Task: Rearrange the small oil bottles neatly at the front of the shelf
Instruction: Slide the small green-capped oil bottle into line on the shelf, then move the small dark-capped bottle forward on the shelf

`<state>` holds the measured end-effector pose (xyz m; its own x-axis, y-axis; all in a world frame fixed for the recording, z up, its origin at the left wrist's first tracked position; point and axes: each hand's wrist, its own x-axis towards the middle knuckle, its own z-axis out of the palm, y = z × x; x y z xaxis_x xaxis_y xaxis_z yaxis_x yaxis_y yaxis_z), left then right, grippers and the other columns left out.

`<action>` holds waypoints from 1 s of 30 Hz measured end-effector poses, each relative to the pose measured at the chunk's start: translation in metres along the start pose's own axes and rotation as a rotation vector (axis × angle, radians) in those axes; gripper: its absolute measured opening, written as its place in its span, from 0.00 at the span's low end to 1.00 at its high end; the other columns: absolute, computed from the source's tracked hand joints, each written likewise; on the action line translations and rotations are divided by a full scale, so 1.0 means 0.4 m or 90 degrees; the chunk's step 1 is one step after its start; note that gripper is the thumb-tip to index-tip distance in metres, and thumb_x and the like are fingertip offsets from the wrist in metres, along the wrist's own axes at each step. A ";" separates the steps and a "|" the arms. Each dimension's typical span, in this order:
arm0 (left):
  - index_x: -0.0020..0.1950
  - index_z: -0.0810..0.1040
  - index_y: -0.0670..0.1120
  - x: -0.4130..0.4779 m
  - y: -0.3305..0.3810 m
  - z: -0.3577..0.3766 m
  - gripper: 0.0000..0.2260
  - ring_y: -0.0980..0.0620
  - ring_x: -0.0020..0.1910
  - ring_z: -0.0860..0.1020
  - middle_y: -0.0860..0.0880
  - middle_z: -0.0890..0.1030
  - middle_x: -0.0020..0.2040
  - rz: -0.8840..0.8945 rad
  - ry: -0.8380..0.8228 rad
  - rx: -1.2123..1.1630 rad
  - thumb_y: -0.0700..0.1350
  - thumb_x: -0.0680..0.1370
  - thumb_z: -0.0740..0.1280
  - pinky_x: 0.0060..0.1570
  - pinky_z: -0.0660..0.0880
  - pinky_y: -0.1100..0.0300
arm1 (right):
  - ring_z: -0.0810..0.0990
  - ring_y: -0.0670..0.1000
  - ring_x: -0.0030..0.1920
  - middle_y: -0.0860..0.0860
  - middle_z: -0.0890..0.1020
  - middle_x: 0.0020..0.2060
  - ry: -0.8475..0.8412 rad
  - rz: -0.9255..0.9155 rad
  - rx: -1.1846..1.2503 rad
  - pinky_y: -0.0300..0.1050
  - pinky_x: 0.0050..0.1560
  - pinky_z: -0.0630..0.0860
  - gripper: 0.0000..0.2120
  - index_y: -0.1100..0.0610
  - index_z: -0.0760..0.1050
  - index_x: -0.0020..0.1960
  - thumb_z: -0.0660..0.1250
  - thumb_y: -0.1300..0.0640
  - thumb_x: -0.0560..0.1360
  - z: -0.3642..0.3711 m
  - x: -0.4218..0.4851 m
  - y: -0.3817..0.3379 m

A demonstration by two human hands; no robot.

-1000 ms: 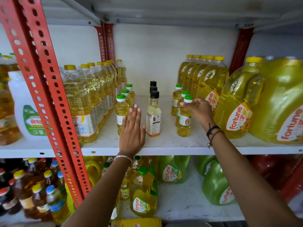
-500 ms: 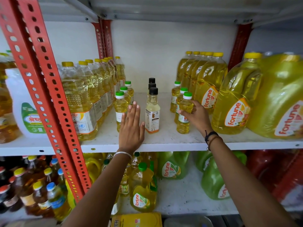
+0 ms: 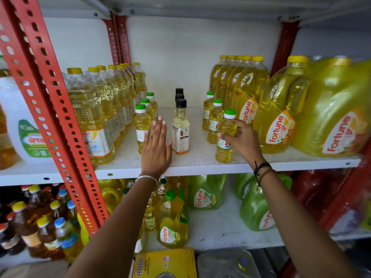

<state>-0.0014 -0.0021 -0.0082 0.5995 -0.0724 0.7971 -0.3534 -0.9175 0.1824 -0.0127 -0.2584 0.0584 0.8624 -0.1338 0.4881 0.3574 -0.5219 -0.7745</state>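
On the white shelf [image 3: 200, 167] stand three rows of small oil bottles. My right hand [image 3: 244, 140] grips the front green-capped bottle [image 3: 225, 135] of the right row, near the shelf's front edge. Two more green-capped bottles [image 3: 214, 121] stand behind it. My left hand [image 3: 156, 149] lies flat and open on the shelf, fingers together, between the left row's front bottle [image 3: 141, 127] and the black-capped bottle [image 3: 180, 129] that leads the middle row. Two other black-capped bottles stand behind that one.
Tall yellow-capped oil bottles [image 3: 94, 117] line the left side beside a red slotted upright [image 3: 58, 109]. Large Fortune jugs [image 3: 281, 113] fill the right. The lower shelf holds green jugs [image 3: 206, 193] and dark bottles [image 3: 36, 227].
My right hand has pulled the front green-capped bottle of the right row forward toward the shelf's edge. My left hand has stayed flat in the same spot.
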 end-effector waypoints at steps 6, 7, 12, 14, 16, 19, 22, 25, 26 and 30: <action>0.78 0.51 0.42 -0.001 -0.004 0.002 0.26 0.50 0.78 0.48 0.46 0.50 0.79 -0.005 -0.006 -0.005 0.48 0.82 0.51 0.75 0.49 0.48 | 0.80 0.52 0.52 0.51 0.81 0.51 0.008 -0.004 0.002 0.45 0.53 0.77 0.27 0.55 0.73 0.63 0.75 0.50 0.67 -0.006 -0.021 -0.016; 0.78 0.52 0.42 -0.001 -0.004 0.001 0.26 0.50 0.78 0.48 0.46 0.51 0.79 -0.005 -0.006 -0.006 0.48 0.82 0.51 0.75 0.49 0.48 | 0.79 0.51 0.51 0.51 0.80 0.51 0.009 -0.006 0.002 0.44 0.52 0.77 0.28 0.55 0.72 0.64 0.75 0.50 0.67 -0.006 -0.025 -0.019; 0.78 0.52 0.42 0.000 -0.004 -0.008 0.26 0.50 0.78 0.47 0.46 0.50 0.79 0.004 -0.009 -0.003 0.49 0.82 0.50 0.75 0.44 0.52 | 0.72 0.53 0.65 0.51 0.73 0.66 0.080 -0.015 -0.021 0.53 0.63 0.73 0.39 0.53 0.65 0.68 0.70 0.35 0.65 0.005 -0.062 -0.017; 0.78 0.51 0.42 -0.005 -0.017 -0.019 0.26 0.50 0.77 0.47 0.46 0.51 0.79 0.008 -0.001 0.011 0.50 0.81 0.49 0.75 0.41 0.54 | 0.70 0.54 0.66 0.55 0.71 0.65 0.173 -0.067 -0.018 0.53 0.65 0.72 0.38 0.55 0.65 0.68 0.69 0.36 0.66 0.013 -0.078 -0.038; 0.78 0.52 0.41 -0.010 -0.039 -0.034 0.26 0.51 0.77 0.46 0.44 0.52 0.78 0.013 0.015 0.030 0.50 0.81 0.50 0.74 0.40 0.53 | 0.72 0.52 0.62 0.56 0.73 0.60 0.243 -0.164 0.010 0.41 0.62 0.71 0.30 0.58 0.68 0.65 0.69 0.43 0.70 0.027 -0.090 -0.083; 0.78 0.52 0.41 -0.013 -0.081 -0.055 0.26 0.53 0.77 0.44 0.44 0.53 0.78 0.016 0.030 0.049 0.49 0.81 0.50 0.74 0.39 0.53 | 0.76 0.50 0.55 0.56 0.78 0.55 0.211 -0.247 0.068 0.34 0.56 0.71 0.19 0.60 0.72 0.59 0.68 0.50 0.74 0.076 -0.086 -0.143; 0.78 0.50 0.42 -0.014 -0.103 -0.063 0.27 0.53 0.77 0.45 0.44 0.52 0.78 0.006 0.034 0.040 0.49 0.81 0.51 0.74 0.38 0.53 | 0.78 0.50 0.54 0.55 0.80 0.54 0.082 -0.206 0.092 0.41 0.54 0.74 0.14 0.59 0.74 0.58 0.65 0.52 0.76 0.154 -0.051 -0.173; 0.78 0.50 0.42 -0.018 -0.102 -0.060 0.27 0.53 0.77 0.45 0.45 0.52 0.78 0.001 0.039 0.033 0.49 0.81 0.51 0.74 0.38 0.54 | 0.76 0.50 0.60 0.55 0.78 0.60 -0.055 -0.078 0.126 0.44 0.62 0.72 0.18 0.59 0.71 0.62 0.62 0.50 0.77 0.217 0.011 -0.184; 0.78 0.50 0.42 -0.018 -0.103 -0.059 0.26 0.53 0.77 0.45 0.45 0.52 0.78 0.000 0.043 0.030 0.49 0.81 0.51 0.74 0.38 0.53 | 0.76 0.51 0.63 0.56 0.77 0.62 -0.084 -0.041 0.138 0.46 0.64 0.71 0.20 0.59 0.70 0.64 0.62 0.50 0.77 0.231 0.036 -0.184; 0.78 0.52 0.41 -0.019 -0.108 -0.058 0.26 0.52 0.77 0.46 0.45 0.52 0.78 -0.003 0.050 0.017 0.49 0.81 0.51 0.75 0.40 0.52 | 0.77 0.54 0.61 0.58 0.79 0.60 -0.133 0.018 0.161 0.50 0.65 0.72 0.20 0.60 0.70 0.65 0.66 0.57 0.75 0.259 0.101 -0.176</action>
<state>-0.0072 0.0473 -0.0088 0.5425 -0.0384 0.8392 -0.3305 -0.9282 0.1711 0.0342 -0.1399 0.0908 0.9186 0.0447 0.3926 0.3879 -0.2906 -0.8747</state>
